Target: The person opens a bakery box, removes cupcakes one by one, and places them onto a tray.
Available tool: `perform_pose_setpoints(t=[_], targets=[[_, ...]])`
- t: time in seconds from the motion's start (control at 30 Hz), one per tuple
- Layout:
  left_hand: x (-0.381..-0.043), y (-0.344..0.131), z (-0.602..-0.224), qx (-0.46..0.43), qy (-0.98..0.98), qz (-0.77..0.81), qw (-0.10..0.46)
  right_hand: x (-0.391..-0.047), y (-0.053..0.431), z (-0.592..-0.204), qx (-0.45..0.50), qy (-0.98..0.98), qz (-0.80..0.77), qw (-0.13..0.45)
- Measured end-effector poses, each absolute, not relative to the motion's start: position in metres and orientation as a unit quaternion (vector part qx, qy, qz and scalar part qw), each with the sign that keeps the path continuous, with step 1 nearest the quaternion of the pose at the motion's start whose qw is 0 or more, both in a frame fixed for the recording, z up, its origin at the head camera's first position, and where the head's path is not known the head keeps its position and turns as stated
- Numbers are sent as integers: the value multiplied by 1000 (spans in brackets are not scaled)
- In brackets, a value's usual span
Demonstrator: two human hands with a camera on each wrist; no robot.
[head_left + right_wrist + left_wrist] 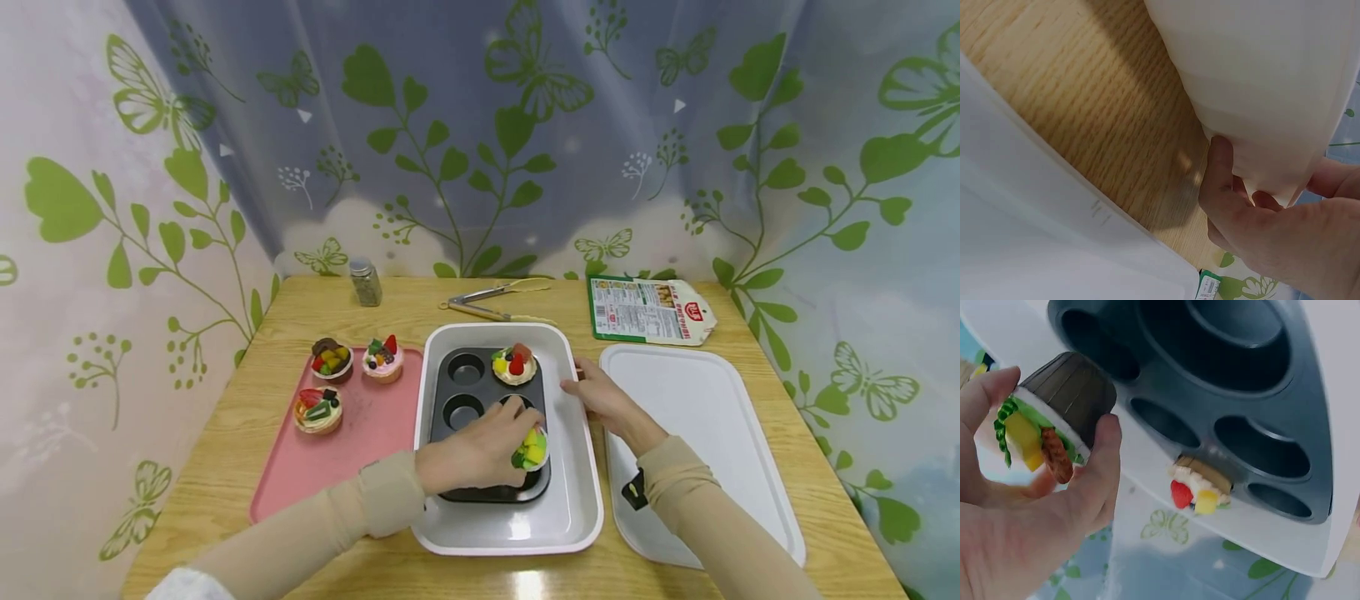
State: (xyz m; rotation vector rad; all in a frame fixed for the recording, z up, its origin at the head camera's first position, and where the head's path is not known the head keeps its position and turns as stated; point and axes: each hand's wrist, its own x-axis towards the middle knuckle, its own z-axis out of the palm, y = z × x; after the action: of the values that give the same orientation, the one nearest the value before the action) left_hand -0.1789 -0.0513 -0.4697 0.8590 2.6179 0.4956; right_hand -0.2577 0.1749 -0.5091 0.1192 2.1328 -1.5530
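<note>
My left hand [476, 450] grips a toy cupcake [534, 448] with yellow and green topping over the near right part of a dark muffin pan [491, 379]. In the left wrist view this cupcake [1069, 397] is tilted on its side, its dark ribbed cup between thumb and fingers. A fruit-topped tart [514, 364] occupies the pan's far right cup. The pan lies inside a deep white tray [577, 508]. On that tray's right side, my right hand [611, 404] holds the wall; the right wrist view shows its fingers [1219, 169] curled against the outside.
Left of the white tray, a pink tray [367, 433] bears three toy cakes, one a chocolate-cup cake [332, 361]. A flat white tray [697, 450] lies on the right. Behind are a spice jar [366, 283], tongs [495, 300] and a printed food packet [651, 311].
</note>
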Motion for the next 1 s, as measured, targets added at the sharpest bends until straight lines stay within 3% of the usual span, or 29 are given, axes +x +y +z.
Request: perform_pose_setpoints(t=[0.63,1.0], targets=[[-188,-88,-426,293,894,335,54,-257,175,-510,50,786,-567,242],[-190,-108,-417,268,892,364,33,-256,175,-512,46,782,-572,242]])
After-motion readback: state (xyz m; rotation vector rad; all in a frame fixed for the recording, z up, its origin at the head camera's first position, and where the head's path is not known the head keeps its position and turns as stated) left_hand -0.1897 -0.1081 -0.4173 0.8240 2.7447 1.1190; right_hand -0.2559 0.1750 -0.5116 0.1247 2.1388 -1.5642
